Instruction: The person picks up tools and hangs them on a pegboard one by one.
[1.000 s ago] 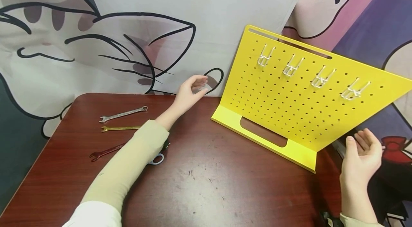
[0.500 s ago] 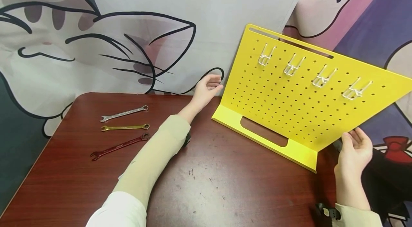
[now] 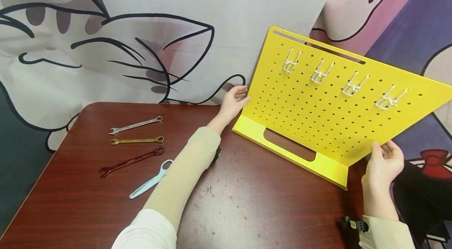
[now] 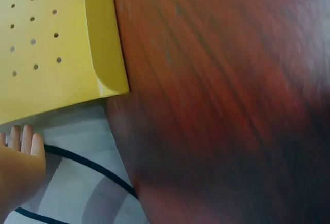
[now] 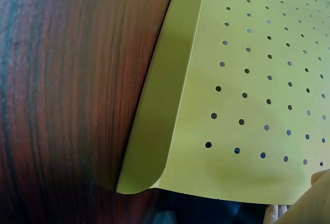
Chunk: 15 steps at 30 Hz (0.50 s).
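A yellow pegboard [image 3: 310, 96] with a bent lower lip stands tilted back on the dark red table [image 3: 247, 198]. Several white wire hooks [image 3: 353, 86] hang along its upper part. My left hand [image 3: 232, 103] is at the board's left edge, fingers loosely bent; in the left wrist view the fingers [image 4: 26, 140] lie just beside that edge, and contact is unclear. At the right edge, my right hand [image 3: 383, 164] holds the board with the thumb in front. Its fingers [image 5: 271, 213] show past the edge in the right wrist view.
On the left of the table lie a silver wrench [image 3: 135, 125], a gold wrench [image 3: 137, 140] and a dark red wrench [image 3: 132, 161]. Light blue scissors [image 3: 152, 180] lie partly under the left sleeve [image 3: 187, 170] in view. A printed cloth [image 3: 152, 57] hangs behind the table.
My left hand has moved right to the board's left edge, uncovering the scissors. My right hand has moved left onto the board's right edge. The board is nearly unmoved.
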Available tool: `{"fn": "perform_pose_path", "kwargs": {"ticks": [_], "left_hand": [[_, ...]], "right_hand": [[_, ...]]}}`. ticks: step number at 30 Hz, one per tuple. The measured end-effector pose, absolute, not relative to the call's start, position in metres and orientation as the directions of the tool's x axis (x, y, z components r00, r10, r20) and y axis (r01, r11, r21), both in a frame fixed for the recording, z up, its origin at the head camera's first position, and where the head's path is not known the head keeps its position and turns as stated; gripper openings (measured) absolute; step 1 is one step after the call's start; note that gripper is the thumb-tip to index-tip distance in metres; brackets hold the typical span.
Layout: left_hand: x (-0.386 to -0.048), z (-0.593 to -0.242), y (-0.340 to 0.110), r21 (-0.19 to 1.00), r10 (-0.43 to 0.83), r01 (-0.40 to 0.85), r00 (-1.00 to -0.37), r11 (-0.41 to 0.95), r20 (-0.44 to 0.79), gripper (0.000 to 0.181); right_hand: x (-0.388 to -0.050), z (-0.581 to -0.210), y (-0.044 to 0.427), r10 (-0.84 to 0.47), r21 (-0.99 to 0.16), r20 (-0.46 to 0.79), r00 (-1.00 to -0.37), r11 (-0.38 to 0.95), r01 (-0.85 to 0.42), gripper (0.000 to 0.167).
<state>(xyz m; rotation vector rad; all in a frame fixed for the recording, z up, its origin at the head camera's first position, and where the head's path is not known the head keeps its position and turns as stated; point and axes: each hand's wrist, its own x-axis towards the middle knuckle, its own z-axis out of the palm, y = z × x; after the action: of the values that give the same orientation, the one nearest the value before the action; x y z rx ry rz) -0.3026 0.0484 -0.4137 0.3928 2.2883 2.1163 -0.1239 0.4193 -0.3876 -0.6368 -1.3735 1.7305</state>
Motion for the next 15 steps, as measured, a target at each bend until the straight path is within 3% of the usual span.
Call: {"fn": "perform_pose_path", "kwargs": {"ticks": [10,15], "left_hand": [[-0.296,-0.415,0.062,0.982,0.188,0.182,-0.968,0.059,0.168,0.050],[-0.298,-0.417,0.058,0.973,0.176,0.195,-0.969,0.125,0.172,0.045]], "right_hand": [[-0.128,-0.389,0.423,0.870,-0.963,0.074,-0.488,-0.065,-0.262,0.026],[-0.133,-0.388,0.423,0.883,-0.965,0.075,-0.463,-0.052,-0.255,0.030]]}}
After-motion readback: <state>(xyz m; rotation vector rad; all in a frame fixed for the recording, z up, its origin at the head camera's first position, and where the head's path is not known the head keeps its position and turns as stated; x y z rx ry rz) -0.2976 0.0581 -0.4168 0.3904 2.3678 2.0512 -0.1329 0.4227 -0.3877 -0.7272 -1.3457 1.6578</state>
